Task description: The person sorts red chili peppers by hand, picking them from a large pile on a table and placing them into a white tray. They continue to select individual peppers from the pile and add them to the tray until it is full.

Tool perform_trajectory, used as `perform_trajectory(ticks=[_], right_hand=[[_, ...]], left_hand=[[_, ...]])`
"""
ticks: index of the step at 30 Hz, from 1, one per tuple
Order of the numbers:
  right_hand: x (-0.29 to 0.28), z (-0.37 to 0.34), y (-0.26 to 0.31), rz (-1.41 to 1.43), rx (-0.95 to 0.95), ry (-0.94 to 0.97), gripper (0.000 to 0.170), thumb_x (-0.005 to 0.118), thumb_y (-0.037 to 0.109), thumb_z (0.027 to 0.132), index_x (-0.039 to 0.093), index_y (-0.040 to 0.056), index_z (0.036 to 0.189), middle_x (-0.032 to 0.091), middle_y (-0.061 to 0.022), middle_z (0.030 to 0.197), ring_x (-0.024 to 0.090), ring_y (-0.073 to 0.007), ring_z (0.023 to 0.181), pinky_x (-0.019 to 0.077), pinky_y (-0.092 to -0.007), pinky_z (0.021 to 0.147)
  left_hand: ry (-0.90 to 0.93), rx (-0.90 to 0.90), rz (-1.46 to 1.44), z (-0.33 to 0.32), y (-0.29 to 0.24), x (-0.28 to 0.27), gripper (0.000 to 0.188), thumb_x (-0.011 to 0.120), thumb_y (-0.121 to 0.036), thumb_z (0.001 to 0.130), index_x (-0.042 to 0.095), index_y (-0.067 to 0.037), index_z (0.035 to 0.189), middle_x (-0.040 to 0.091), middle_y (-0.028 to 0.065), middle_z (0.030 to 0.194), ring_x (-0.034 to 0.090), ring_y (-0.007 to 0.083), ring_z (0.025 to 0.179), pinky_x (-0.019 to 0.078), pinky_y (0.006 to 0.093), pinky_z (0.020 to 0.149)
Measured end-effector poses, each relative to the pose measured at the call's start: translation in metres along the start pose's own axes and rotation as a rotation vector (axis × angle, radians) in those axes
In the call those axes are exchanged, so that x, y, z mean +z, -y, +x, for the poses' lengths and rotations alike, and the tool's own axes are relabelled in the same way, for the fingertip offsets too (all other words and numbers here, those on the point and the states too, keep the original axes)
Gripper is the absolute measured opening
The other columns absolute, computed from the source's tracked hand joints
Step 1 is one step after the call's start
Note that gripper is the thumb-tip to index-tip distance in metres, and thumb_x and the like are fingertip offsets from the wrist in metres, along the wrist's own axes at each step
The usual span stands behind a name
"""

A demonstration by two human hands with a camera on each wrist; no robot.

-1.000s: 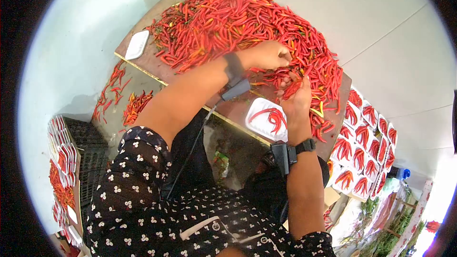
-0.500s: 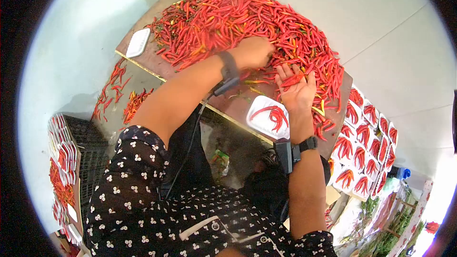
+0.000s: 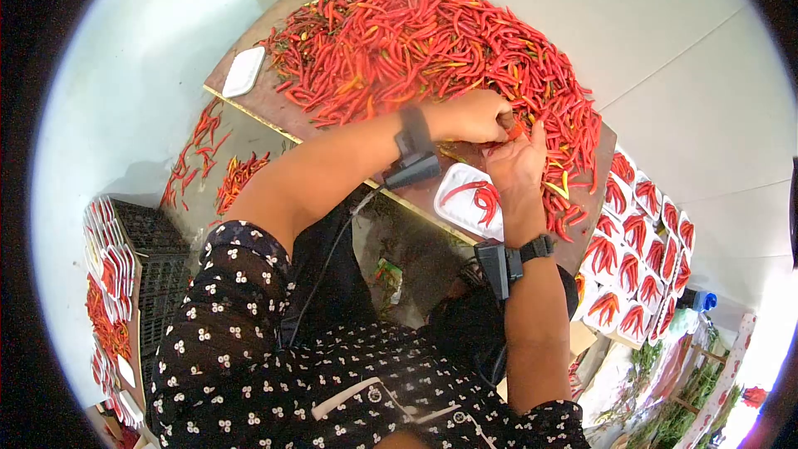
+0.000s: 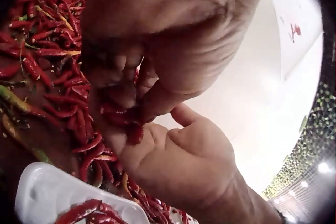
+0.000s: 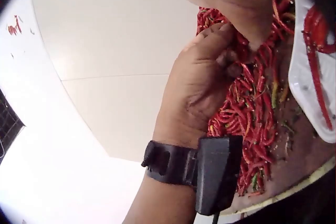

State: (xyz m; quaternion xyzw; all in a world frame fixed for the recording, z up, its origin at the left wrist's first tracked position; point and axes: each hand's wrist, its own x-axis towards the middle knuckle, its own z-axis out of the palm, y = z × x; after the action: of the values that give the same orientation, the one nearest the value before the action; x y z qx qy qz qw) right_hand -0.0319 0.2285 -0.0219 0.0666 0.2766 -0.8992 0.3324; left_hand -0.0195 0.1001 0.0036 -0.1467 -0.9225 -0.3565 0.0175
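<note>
My left hand (image 3: 474, 114) bends over my right hand (image 3: 517, 173), pinching a red chilli (image 4: 134, 132) between thumb and fingers just above its palm. Palm up and flat, the right hand carries red chilli at its finger end, while its fingertips lie hidden behind the left. Both hands are at the near edge of a big heap of red chillies (image 3: 432, 41), a few of them yellow or green. Close below the hands, a white foam tray (image 3: 462, 175) contains a few red chillies; the right wrist view shows this tray (image 5: 301, 77) too.
Another white tray (image 3: 243, 73) lies at the table's left end. Many filled trays (image 3: 636, 237) stand in rows to the right. A black crate (image 3: 162, 270) and stacked trays (image 3: 110, 262) are at left, with loose chillies (image 3: 239, 181) on a lower surface.
My left hand dipped to the heap, then came back right over the right palm with a chilli. The right hand's fingers loosened from a curl to a flat palm and stayed in place.
</note>
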Motion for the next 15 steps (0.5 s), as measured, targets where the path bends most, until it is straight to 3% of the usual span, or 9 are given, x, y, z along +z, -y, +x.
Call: perform_trajectory(ticks=[1, 3, 7, 9, 13, 15], right_hand=[[-0.003, 0.002, -0.001, 0.0, 0.001, 0.0, 0.054, 0.025, 0.045, 0.088, 0.041, 0.0006, 0.113, 0.05, -0.0132, 0.111, 0.046, -0.0286, 0.104, 0.035, -0.0427, 0.089], [-0.006, 0.007, -0.003, -0.065, -0.049, -0.067, 0.041, 0.029, 0.037, 0.089, 0.046, 0.0032, 0.105, 0.056, -0.0101, 0.097, 0.053, -0.0243, 0.088, 0.0431, -0.0386, 0.074], [-0.001, 0.001, -0.001, -0.15, -0.023, -0.149, 0.029, 0.033, 0.029, 0.09, 0.05, 0.0061, 0.097, 0.057, -0.0062, 0.084, 0.054, -0.0182, 0.072, 0.0439, -0.0309, 0.06], [-0.001, 0.001, 0.0, -0.2, -0.002, -0.005, 0.023, 0.037, 0.026, 0.089, 0.051, 0.0081, 0.092, 0.056, -0.0021, 0.077, 0.052, -0.0122, 0.065, 0.0409, -0.0237, 0.054], [-0.013, 0.004, 0.002, -0.185, 0.076, 0.1, 0.019, 0.041, 0.024, 0.088, 0.051, 0.0099, 0.094, 0.054, -0.0018, 0.078, 0.05, -0.0124, 0.063, 0.0416, -0.0223, 0.055], [-0.013, 0.006, 0.003, -0.213, 0.104, 0.117, 0.019, 0.039, 0.024, 0.088, 0.051, 0.0103, 0.094, 0.053, 0.0001, 0.074, 0.048, -0.0109, 0.057, 0.0389, -0.0222, 0.047]], left_hand=[[0.01, -0.065, -0.078, 0.003, 0.002, -0.003, 0.021, 0.055, -0.021, 0.072, 0.061, -0.005, 0.085, 0.061, 0.0159, 0.079, 0.059, 0.0278, 0.074, 0.0455, 0.0379, 0.065], [0.07, -0.241, -0.295, 0.002, -0.004, -0.012, 0.019, 0.052, -0.018, 0.074, 0.061, -0.002, 0.077, 0.06, 0.0122, 0.069, 0.058, 0.0198, 0.065, 0.0456, 0.0328, 0.06], [0.005, -0.224, -0.385, -0.001, -0.003, -0.02, 0.02, 0.052, -0.017, 0.075, 0.06, 0.0, 0.08, 0.059, 0.0071, 0.067, 0.055, 0.0124, 0.063, 0.0453, 0.0286, 0.058], [-0.005, -0.224, -0.405, -0.002, -0.004, -0.021, 0.02, 0.052, -0.017, 0.075, 0.06, 0.001, 0.081, 0.059, 0.0064, 0.067, 0.055, 0.0124, 0.063, 0.0453, 0.0283, 0.059], [0.026, -0.205, -0.465, 0.002, -0.002, -0.017, 0.02, 0.053, -0.017, 0.077, 0.059, 0.001, 0.083, 0.058, 0.0041, 0.068, 0.055, 0.0121, 0.062, 0.0452, 0.0274, 0.056], [0.024, -0.214, -0.455, 0.004, -0.003, -0.016, 0.02, 0.053, -0.017, 0.077, 0.059, 0.001, 0.083, 0.058, 0.0037, 0.067, 0.054, 0.0115, 0.061, 0.045, 0.0272, 0.055]])
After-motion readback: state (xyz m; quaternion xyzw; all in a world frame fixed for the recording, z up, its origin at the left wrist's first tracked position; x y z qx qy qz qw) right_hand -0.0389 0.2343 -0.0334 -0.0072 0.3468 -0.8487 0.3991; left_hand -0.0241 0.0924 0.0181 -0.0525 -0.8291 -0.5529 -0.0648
